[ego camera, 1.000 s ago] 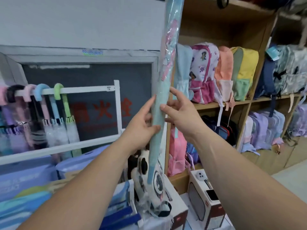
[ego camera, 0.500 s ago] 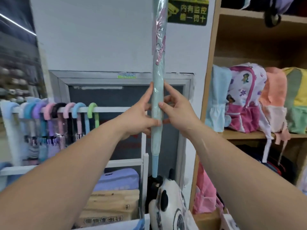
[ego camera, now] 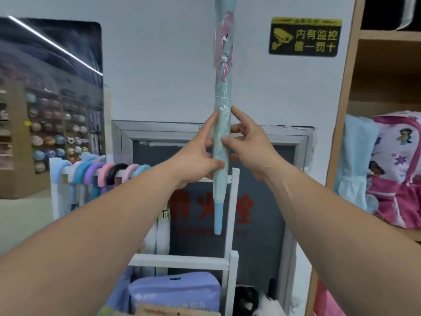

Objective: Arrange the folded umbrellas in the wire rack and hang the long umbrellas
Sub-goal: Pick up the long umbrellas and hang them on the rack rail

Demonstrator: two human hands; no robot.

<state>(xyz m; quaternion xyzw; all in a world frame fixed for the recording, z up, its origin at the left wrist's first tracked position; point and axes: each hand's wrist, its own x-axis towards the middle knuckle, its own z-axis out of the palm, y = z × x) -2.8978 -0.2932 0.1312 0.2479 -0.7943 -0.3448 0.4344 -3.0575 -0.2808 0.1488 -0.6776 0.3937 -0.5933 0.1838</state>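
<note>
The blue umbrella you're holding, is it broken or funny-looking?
Not broken that I can see. The long umbrella is held upright between the left hand and right hand, tip down, in a slightly crinkled clear wrapper. The odd bit: it isn't hanging yet like those on the white rail.

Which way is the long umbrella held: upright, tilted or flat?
Upright. The long umbrella stands nearly vertical between both hands, left hand and right hand, its plain blue end pointing down and its top beyond the frame.

yellow-black camera sign (ego camera: 304, 37) at 1 o'clock | pink backpack (ego camera: 396, 169) on wooden shelf (ego camera: 341, 124) at 3 o'clock | lilac bag (ego camera: 175, 293) at 6 o'clock
</note>
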